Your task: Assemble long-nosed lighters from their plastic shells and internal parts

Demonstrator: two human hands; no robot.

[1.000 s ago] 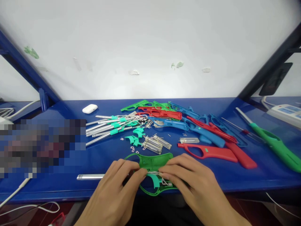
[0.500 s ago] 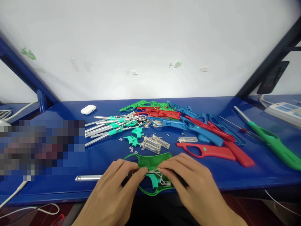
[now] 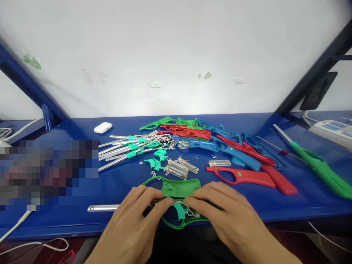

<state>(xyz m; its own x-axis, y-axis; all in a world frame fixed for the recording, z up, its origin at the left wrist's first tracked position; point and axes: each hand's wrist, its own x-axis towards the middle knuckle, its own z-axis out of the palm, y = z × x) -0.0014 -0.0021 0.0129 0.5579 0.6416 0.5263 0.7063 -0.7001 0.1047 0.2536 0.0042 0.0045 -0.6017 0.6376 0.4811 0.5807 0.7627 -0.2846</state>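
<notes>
Centrally, green casing (image 3: 187, 221) lies between left hand (image 3: 139, 216) (gripping) and right hand (image 3: 229, 211) (hold unclear).

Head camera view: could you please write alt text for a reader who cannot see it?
A person's left hand and right hand are at white wires and a teal piece in a green casing half on a blue table. Farther back lie clear cartridges, silver tubes, and red, blue and green casing parts.

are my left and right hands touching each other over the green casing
Apart: the head view shows a gap between the left hand and right hand, with white wires and green casing visible there.
</notes>
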